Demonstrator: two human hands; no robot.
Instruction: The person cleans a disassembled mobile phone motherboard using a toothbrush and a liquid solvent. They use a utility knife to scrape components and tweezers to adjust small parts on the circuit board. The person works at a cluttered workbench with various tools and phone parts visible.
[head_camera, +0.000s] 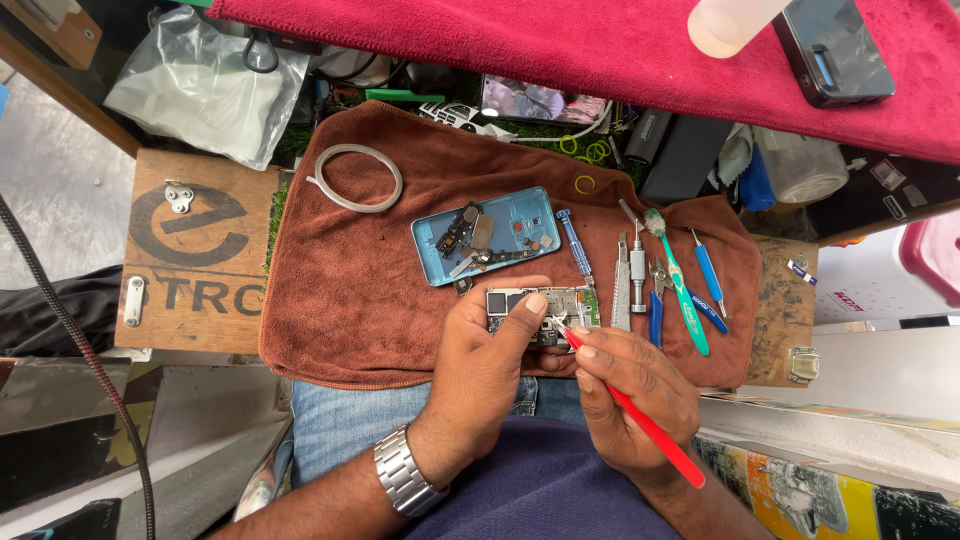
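1. The left hand (485, 365) rests on the near edge of a brown towel (350, 290), its grip closed on a small phone circuit board (545, 305): the thumb presses on the board's top face, and the other fingers are tucked beneath it, out of sight.
2. A steel link watch (405, 472) sits on the left wrist.
3. The right hand (635, 390) is closed in a pen-like grip on a red-handled tool (640, 420), whose tip touches the board just beside the left thumb.
4. The board lies at the towel's near middle, directly in front of the person's lap, held between both hands.
5. Just beyond the board lies a light blue phone back shell (485, 235), open side up, with small loose parts inside it.
6. To the right of the board, a row of tools lies on the towel: a blue screwdriver (573, 243), metal tweezers (622, 285), a green toothbrush (680, 285) and two more blue-handled drivers (708, 275), close together but well apart from the hands.
7. A pale ring of tape (358, 178) lies at the towel's far left part.
8. The towel covers a wooden bench (195, 250).
9. A red cloth (600, 50) spreads across a raised shelf at the far side, carrying a dark phone (835, 50) and a pale bottle (730, 22).
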